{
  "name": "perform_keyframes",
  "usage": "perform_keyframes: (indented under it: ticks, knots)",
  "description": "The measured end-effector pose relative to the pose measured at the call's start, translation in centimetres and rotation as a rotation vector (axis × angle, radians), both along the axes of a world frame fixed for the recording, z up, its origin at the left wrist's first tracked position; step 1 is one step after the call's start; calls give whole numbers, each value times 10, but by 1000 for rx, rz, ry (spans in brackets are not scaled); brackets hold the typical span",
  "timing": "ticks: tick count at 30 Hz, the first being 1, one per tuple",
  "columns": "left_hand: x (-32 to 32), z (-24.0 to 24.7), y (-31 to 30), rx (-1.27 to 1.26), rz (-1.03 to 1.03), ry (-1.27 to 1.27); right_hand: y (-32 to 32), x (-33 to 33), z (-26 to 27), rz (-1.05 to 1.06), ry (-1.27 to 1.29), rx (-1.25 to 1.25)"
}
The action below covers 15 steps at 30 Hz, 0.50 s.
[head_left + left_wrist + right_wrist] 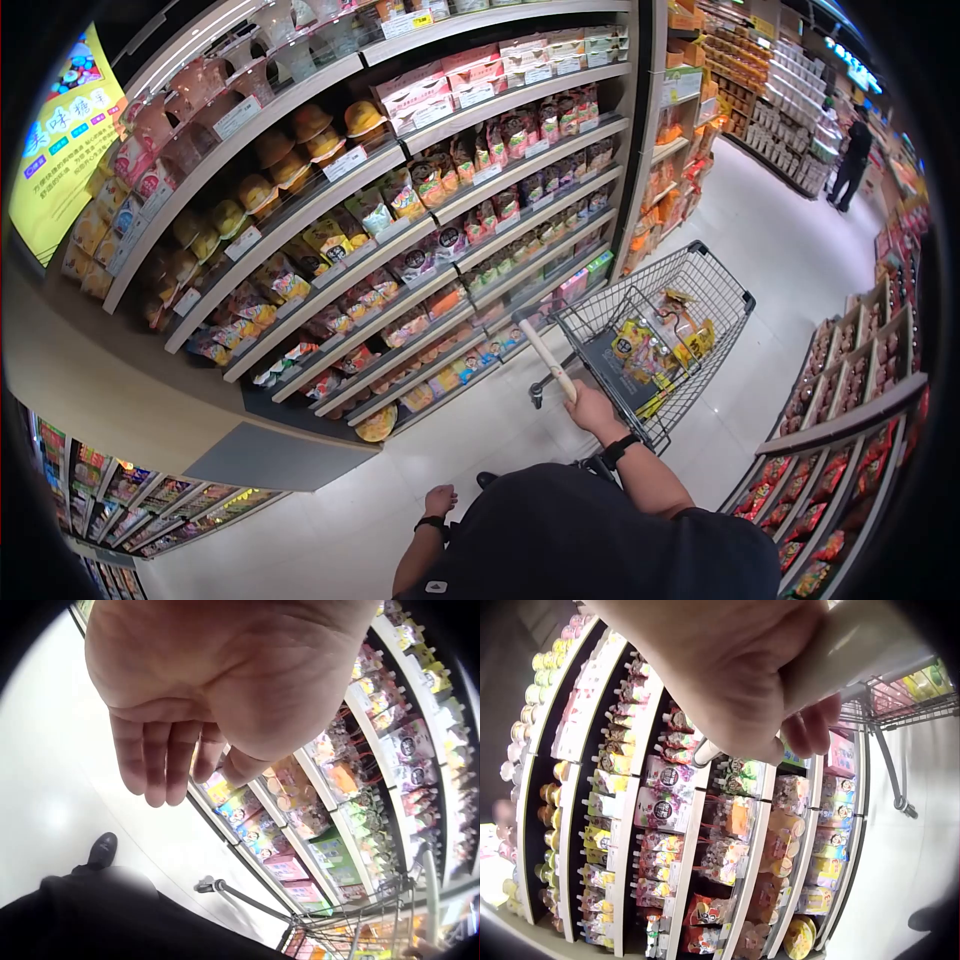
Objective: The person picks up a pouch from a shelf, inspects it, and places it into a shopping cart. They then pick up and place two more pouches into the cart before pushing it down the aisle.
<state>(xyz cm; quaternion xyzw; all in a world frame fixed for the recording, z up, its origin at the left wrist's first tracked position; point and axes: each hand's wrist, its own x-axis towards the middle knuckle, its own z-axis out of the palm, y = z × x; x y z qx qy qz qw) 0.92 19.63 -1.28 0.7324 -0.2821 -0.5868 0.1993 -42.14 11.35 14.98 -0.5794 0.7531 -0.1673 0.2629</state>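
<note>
My right hand (594,412) grips the pale handle (545,355) of a shopping cart (607,368), fingers curled round its near end. The right wrist view shows the thumb side and fingers wrapped on that handle (855,652). Several yellow and black snack packs (640,345) lie in the wire basket. My left hand (440,500) hangs beside my body with nothing in it. In the left wrist view, the palm and loosely bent fingers of the left hand (225,682) show, apart from the shelves and the cart.
A tall curved shelf unit (430,215) with jelly cups and pouches runs along the left of the cart. Bins of red packs (800,490) stand to the right. Pale floor (760,260) leads ahead, where a person in dark clothes (853,160) stands.
</note>
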Motion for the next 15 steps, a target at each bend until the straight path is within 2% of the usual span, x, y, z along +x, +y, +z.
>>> perform_keyframes:
  ticks: [5, 10, 11, 13, 14, 15]
  knots:
    - [-31, 7, 20, -14, -55, -70, 12, -30, 6, 2, -55, -70]
    - [-35, -4, 86, 128, -54, -139, 18, -67, 13, -17, -43, -99]
    - [-40, 6, 103, 178, -63, -171, 19, -75, 13, -11, -43, -89]
    - [-51, 23, 131, 204, -197, -289, 15, -90, 15, -18, -2, -105]
    - [-54, 28, 146, 64, -434, -350, 14, -97, 14, -28, -7, -125]
    - [-63, 30, 155, 69, -414, -346, 12, -106, 14, -8, -7, -123]
